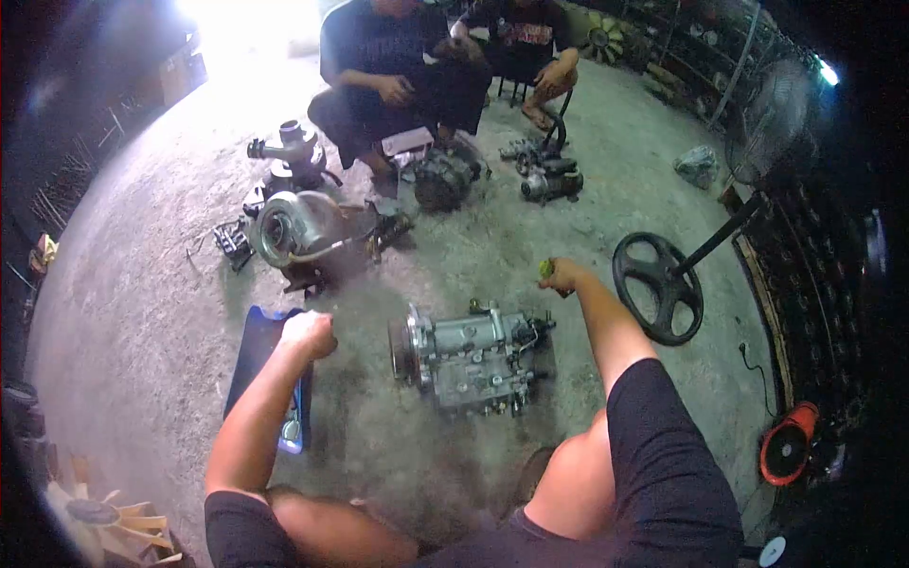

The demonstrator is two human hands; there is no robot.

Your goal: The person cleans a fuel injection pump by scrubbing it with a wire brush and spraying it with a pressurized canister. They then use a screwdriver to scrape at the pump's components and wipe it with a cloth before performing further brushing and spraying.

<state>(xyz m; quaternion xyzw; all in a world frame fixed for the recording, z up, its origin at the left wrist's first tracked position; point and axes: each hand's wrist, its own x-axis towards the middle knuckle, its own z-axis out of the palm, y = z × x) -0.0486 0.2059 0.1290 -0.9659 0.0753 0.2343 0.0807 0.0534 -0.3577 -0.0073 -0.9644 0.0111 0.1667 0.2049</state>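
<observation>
Between my arms a metal fuel injection pump lies on the concrete floor, its round flange toward the left. My left hand is closed, over the right side of a blue tray; whatever is in its fingers, if anything, is hidden. A small shiny item sits at the tray's near end. Beyond the pump's right end, my right hand is closed round a small yellow-green object, its kind too small to make out. Neither hand touches the pump.
A turbocharger and other engine parts stand ahead. Two people sit beyond them. To the right are a steering wheel, a stand fan and an orange round device. A fan blade lies lower left.
</observation>
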